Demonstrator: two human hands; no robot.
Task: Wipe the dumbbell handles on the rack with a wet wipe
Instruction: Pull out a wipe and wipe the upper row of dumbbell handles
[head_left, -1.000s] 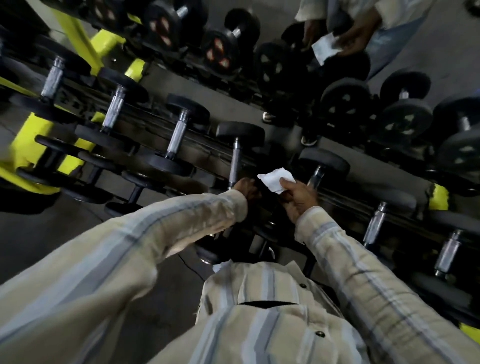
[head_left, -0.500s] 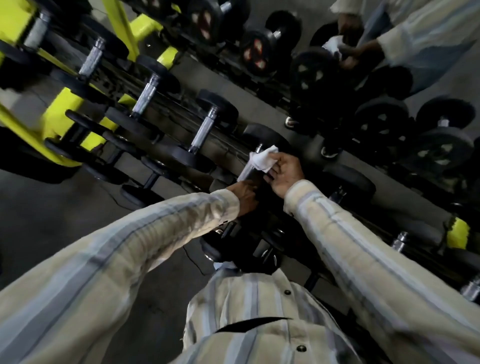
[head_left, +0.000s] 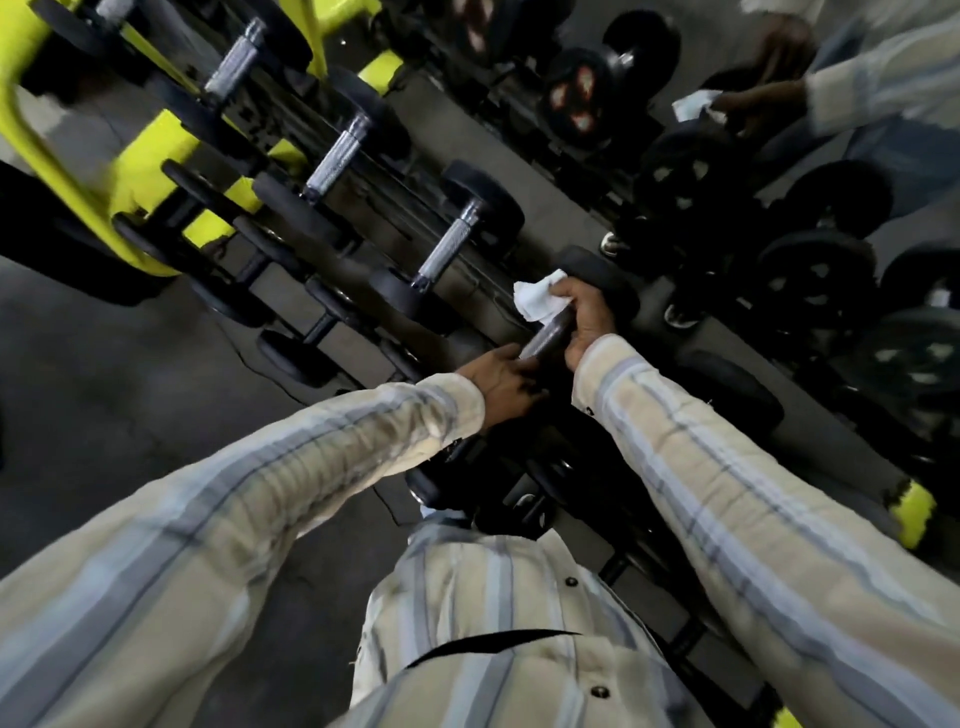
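Observation:
A black dumbbell with a knurled metal handle (head_left: 544, 340) lies on the rack (head_left: 524, 202) in front of me. My right hand (head_left: 584, 319) grips the upper part of that handle with a crumpled white wet wipe (head_left: 537, 300) wrapped under its fingers. My left hand (head_left: 501, 382) holds the dumbbell's near end, just below the bare stretch of handle. Its near weight head is hidden under my left hand. The far head (head_left: 602, 280) shows past my right hand.
More dumbbells (head_left: 447, 249) line the rack to the left, above yellow frame parts (head_left: 140, 171). A second row of larger dumbbells (head_left: 826, 280) stands behind. Another person (head_left: 769, 98) at the top right holds a white wipe (head_left: 698, 106). Grey floor lies at lower left.
My right hand has brought the wipe down onto the dumbbell handle and closed round it. My left hand stays at the near end. The view has swung right along the rack.

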